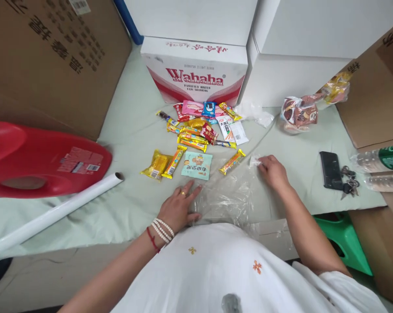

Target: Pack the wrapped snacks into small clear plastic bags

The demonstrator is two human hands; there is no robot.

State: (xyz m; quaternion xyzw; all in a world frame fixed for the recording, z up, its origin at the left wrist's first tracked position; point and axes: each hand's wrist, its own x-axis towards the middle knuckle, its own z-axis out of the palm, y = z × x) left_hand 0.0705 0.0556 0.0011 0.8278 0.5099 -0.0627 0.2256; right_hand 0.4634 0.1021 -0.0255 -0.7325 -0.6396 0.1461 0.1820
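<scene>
A clear plastic bag (230, 193) lies flat on the pale green cloth (134, 134) in front of me. My left hand (179, 206) rests flat on the bag's near left edge, fingers spread, a ring on one finger. My right hand (273, 170) pinches the bag's far right corner, fingers curled on the plastic. Just beyond the bag lie a light blue snack packet (196, 165), a yellow bar (232, 161) and a heap of several colourful snack packets (201, 124).
A Wahaha carton (194, 71) and white boxes (297, 52) stand behind the snacks. A red plastic stool (36, 158) and white paper roll (57, 211) lie left. Right: a bagged snack (299, 114), phone (330, 169), keys (349, 181), water bottles (381, 158), brown cartons.
</scene>
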